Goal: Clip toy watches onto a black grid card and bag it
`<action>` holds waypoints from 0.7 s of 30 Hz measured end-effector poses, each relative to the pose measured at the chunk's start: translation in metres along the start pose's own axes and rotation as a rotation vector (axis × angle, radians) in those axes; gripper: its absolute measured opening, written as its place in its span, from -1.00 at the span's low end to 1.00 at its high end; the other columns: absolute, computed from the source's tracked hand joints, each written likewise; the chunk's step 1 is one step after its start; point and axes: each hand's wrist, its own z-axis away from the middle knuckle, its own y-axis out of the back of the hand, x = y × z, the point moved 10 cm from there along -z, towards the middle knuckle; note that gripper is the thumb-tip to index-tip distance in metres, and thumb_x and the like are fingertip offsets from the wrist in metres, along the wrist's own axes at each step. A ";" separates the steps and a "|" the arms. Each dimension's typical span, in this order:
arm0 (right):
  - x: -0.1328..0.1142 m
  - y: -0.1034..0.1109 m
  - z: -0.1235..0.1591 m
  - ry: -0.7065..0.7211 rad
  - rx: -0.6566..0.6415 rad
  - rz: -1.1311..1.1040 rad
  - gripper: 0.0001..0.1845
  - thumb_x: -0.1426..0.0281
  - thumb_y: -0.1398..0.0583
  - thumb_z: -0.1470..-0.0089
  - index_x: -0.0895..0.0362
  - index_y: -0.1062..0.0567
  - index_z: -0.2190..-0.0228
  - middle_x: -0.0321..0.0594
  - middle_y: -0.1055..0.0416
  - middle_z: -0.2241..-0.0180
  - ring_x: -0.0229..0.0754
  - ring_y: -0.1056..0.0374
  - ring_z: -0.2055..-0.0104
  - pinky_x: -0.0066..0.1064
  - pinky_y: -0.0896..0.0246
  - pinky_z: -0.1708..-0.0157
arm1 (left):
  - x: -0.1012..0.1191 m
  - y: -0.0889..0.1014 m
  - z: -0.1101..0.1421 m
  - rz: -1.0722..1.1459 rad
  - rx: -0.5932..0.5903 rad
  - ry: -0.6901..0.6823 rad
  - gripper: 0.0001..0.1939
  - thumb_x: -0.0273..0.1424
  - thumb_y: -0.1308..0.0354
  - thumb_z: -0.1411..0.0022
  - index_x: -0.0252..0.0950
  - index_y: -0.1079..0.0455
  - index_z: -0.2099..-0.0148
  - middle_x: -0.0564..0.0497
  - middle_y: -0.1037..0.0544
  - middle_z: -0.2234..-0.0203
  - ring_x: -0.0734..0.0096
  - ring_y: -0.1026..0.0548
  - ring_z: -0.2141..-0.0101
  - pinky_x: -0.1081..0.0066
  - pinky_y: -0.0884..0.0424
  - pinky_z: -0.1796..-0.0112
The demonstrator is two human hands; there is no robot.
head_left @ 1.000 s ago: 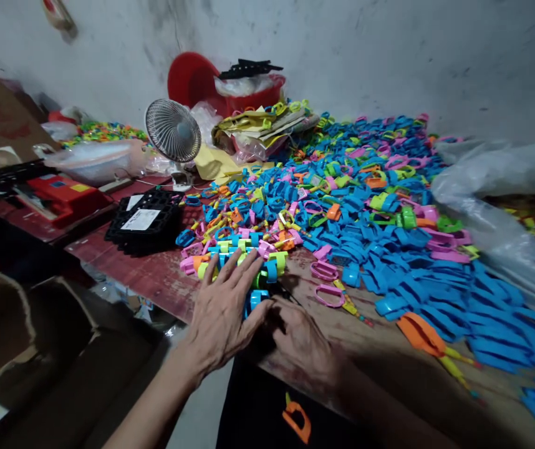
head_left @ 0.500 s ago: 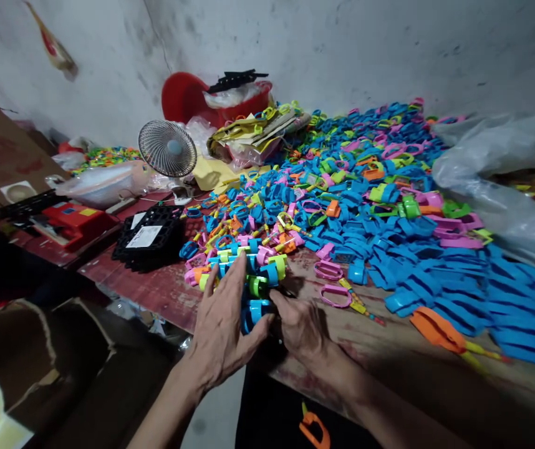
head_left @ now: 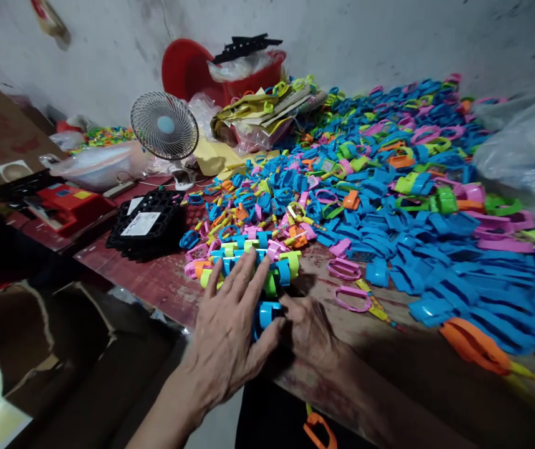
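Your left hand (head_left: 232, 324) lies spread over the multicolour plastic bands (head_left: 286, 268); right hand (head_left: 312, 330) at their near end.
Near blue band (head_left: 266, 315) sits in the wide gap between your left thumb and forefinger, your right fingertips just beside its right edge. Right fingers are curled; can't tell if they grip anything. Two pink rings (head_left: 352, 299) lie right, on the worn table (head_left: 317, 262).
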 end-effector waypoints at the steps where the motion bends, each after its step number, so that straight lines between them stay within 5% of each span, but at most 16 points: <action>1: 0.002 -0.003 0.000 -0.007 -0.004 0.025 -0.78 0.46 -0.12 -0.04 0.18 -0.52 0.26 -0.10 -0.56 0.44 -0.10 -0.46 0.42 -0.40 -0.11 0.42 | 0.001 0.000 -0.002 -0.035 0.006 0.007 -0.30 -0.16 0.04 -0.37 -0.24 0.13 -0.44 -0.13 0.00 -0.39 0.16 -0.02 -0.37 -0.05 0.08 -0.31; 6: 0.005 0.000 0.004 -0.089 0.032 0.042 -0.73 0.52 -0.09 -0.08 0.17 -0.55 0.24 -0.07 -0.59 0.29 -0.08 -0.49 0.31 -0.39 -0.24 0.31 | 0.001 -0.003 -0.006 -0.115 0.015 0.024 -0.35 -0.17 0.05 -0.39 -0.27 0.05 -0.42 -0.16 -0.05 -0.38 0.10 -0.09 -0.34 -0.07 0.01 -0.29; 10: -0.002 0.035 0.023 -0.076 0.183 -0.070 -0.64 0.54 -0.03 -0.15 0.14 -0.52 0.10 -0.12 -0.59 0.22 -0.14 -0.50 0.26 -0.43 -0.27 0.29 | -0.003 -0.002 -0.001 -0.025 0.003 0.001 -0.27 -0.09 0.07 -0.39 -0.28 0.18 -0.44 -0.18 -0.04 -0.38 0.14 -0.06 -0.36 -0.04 0.04 -0.30; 14: 0.006 0.064 0.029 -0.112 0.244 -0.054 -0.76 0.42 -0.05 -0.25 0.10 -0.52 0.31 -0.21 -0.56 0.37 -0.20 -0.45 0.38 -0.44 -0.20 0.36 | -0.007 0.008 -0.006 0.135 -0.038 0.010 -0.18 -0.01 0.10 -0.38 -0.25 0.36 -0.46 -0.18 -0.01 -0.40 0.15 -0.03 -0.36 -0.05 0.06 -0.30; 18: 0.017 0.080 0.032 -0.188 0.129 0.032 -0.83 0.42 -0.12 -0.20 0.10 -0.50 0.40 -0.27 -0.50 0.46 -0.24 -0.37 0.45 -0.44 -0.09 0.42 | -0.011 0.027 -0.020 0.096 -0.041 0.087 -0.22 0.10 0.16 -0.35 -0.19 0.15 -0.45 -0.10 -0.02 -0.40 -0.03 0.12 -0.39 -0.16 0.14 -0.28; 21: 0.009 0.079 0.065 -0.138 -0.114 0.088 -0.77 0.43 -0.12 -0.18 0.11 -0.48 0.50 -0.23 -0.48 0.47 -0.23 -0.33 0.43 -0.41 -0.06 0.41 | -0.009 0.020 -0.027 0.053 -0.104 0.092 -0.23 0.14 0.22 -0.35 -0.14 0.08 -0.44 -0.02 0.03 -0.42 -0.13 0.15 -0.38 -0.18 0.18 -0.28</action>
